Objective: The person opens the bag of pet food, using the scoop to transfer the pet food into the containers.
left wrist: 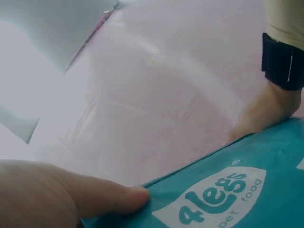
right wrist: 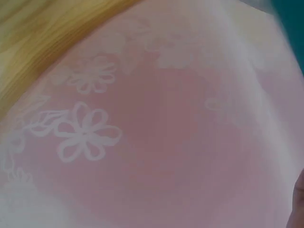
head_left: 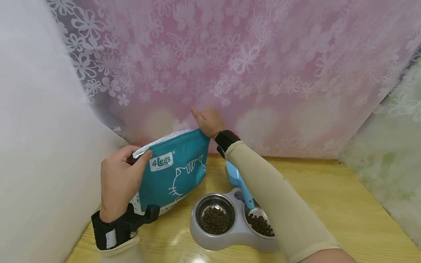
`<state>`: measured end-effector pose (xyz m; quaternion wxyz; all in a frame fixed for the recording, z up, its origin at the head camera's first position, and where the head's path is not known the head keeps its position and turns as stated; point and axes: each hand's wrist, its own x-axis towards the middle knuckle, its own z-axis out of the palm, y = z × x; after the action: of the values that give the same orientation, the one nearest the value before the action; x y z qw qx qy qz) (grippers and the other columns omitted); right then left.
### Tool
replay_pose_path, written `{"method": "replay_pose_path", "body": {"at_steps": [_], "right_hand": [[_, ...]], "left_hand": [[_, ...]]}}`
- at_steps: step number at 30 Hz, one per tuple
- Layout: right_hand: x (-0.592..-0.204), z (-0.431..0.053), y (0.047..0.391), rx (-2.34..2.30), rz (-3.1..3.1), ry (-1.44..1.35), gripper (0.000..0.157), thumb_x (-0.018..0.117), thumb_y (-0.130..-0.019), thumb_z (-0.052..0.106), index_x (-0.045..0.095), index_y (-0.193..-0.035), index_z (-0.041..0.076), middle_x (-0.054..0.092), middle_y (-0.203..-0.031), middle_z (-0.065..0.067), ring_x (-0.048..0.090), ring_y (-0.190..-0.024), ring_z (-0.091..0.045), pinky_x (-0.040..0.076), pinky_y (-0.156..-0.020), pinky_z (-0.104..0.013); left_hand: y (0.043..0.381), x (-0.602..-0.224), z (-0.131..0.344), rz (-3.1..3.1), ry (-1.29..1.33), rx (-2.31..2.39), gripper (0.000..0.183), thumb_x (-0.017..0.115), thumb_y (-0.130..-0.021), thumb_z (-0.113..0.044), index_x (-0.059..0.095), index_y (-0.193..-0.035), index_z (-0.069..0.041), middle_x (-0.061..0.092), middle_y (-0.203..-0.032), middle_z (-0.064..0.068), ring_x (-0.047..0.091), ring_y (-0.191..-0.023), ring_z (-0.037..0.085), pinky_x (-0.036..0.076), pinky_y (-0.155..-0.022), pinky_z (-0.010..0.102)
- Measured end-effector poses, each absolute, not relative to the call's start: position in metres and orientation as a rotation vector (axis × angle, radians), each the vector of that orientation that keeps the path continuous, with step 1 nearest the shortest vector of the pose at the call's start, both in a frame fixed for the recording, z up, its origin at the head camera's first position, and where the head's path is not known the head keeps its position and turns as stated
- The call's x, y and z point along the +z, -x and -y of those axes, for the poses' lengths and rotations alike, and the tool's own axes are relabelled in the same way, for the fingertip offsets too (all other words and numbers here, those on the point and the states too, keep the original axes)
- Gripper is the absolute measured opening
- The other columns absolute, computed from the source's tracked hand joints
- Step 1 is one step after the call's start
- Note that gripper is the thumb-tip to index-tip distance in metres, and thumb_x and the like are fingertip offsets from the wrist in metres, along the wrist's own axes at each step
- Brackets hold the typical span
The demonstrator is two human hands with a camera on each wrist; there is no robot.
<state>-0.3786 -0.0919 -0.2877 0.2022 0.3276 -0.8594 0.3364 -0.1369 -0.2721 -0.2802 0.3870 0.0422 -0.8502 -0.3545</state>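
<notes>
A teal 4Legs pet food bag (head_left: 174,164) with a cat outline stands tilted on the wooden surface, its silvery top edge facing the curtain. My left hand (head_left: 120,175) pinches the bag's top left corner, thumb on the front; in the left wrist view the thumb of the left hand (left wrist: 104,194) lies beside the logo. At the bag's top right corner is my right hand (head_left: 210,122), its thumb pointing up; the bag hides part of its fingers, so its grip cannot be made out. The right wrist view shows only a sliver of the right hand (right wrist: 298,204) and the bag (right wrist: 293,28).
A grey double feeder (head_left: 210,244) stands in front, brown kibble in both steel bowls. A blue scoop (head_left: 238,180) lies against it, partly under my right forearm. Flowered pink curtain (head_left: 243,73) hangs behind; a white wall (head_left: 42,146) borders the left.
</notes>
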Motion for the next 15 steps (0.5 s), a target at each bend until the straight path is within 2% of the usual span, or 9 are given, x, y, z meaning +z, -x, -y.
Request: {"method": "replay_pose_path", "body": {"at_steps": [4, 7, 11, 13, 15], "right_hand": [[-0.302, 0.082, 0.382, 0.948, 2.415, -0.860, 0.065, 0.033, -0.104, 0.043, 0.040, -0.049, 0.010, 0.032, -0.051, -0.002, 0.036, -0.045, -0.020, 0.017, -0.043, -0.024], [-0.296, 0.079, 0.380, 0.932, 2.460, -0.895, 0.064, 0.028, -0.104, 0.045, 0.048, -0.055, 0.010, 0.040, -0.055, -0.003, 0.042, -0.051, -0.020, 0.026, -0.046, -0.025], [-0.286, 0.066, 0.378, 0.864, 2.461, -1.022, 0.051, 0.028, -0.105, 0.042, 0.061, -0.081, 0.012, 0.053, -0.079, 0.001, 0.051, -0.075, -0.015, 0.041, -0.067, -0.026], [-0.286, 0.053, 0.377, 0.817, 2.414, -1.074, 0.041, 0.031, -0.105, 0.038, 0.062, -0.096, 0.014, 0.055, -0.096, 0.002, 0.051, -0.088, -0.014, 0.042, -0.079, -0.028], [-0.289, 0.038, 0.375, 0.782, 2.363, -1.107, 0.033, 0.034, -0.105, 0.033, 0.060, -0.103, 0.014, 0.053, -0.107, 0.002, 0.050, -0.097, -0.013, 0.041, -0.086, -0.029]], "left_hand": [[0.138, -0.287, 0.273, 2.209, -0.154, -0.919, 0.026, 0.067, -0.090, -0.032, 0.071, -0.096, -0.007, 0.069, -0.083, 0.007, 0.060, -0.068, 0.020, 0.040, -0.049, 0.030], [0.136, -0.284, 0.276, 2.218, -0.194, -0.943, 0.028, 0.065, -0.091, -0.034, 0.070, -0.100, -0.008, 0.069, -0.086, 0.008, 0.060, -0.072, 0.021, 0.042, -0.052, 0.032], [0.131, -0.277, 0.282, 2.227, -0.245, -0.975, 0.033, 0.061, -0.093, -0.037, 0.068, -0.109, -0.009, 0.069, -0.098, 0.011, 0.062, -0.083, 0.027, 0.047, -0.062, 0.040], [0.129, -0.275, 0.284, 2.233, -0.262, -0.980, 0.035, 0.059, -0.094, -0.036, 0.065, -0.115, -0.009, 0.067, -0.105, 0.011, 0.062, -0.089, 0.029, 0.047, -0.066, 0.044], [0.128, -0.275, 0.285, 2.226, -0.252, -0.968, 0.036, 0.058, -0.094, -0.034, 0.062, -0.120, -0.009, 0.064, -0.111, 0.011, 0.060, -0.095, 0.030, 0.045, -0.072, 0.047]]}}
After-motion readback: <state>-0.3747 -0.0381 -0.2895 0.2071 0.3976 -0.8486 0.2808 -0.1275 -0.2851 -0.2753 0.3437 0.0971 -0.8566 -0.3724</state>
